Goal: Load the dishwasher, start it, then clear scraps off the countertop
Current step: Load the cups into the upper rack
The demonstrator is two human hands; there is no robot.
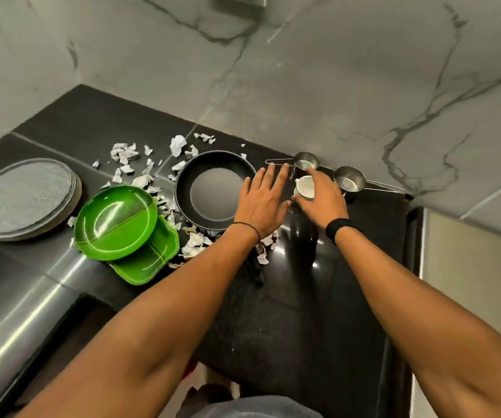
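Right hand (pixel 321 197) grasps small white ceramic cup (pixel 305 187), mostly covering it. Left hand (pixel 262 203) flat, fingers straight, hides black round frying pan (pixel 210 191) rim at 3 o'clock.

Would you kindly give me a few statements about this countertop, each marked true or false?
1. The right hand grips a white cup. True.
2. The left hand grips the frying pan by its handle. False: it is open, fingers straight, at the pan's right rim.
3. The round green plate lies on top of a second green plate. True.
4. The paper scraps are piled inside the pan. False: the pan is bare inside; the scraps lie around it on the countertop.
5. Only one steel cup stands near the wall. False: there are two steel cups.
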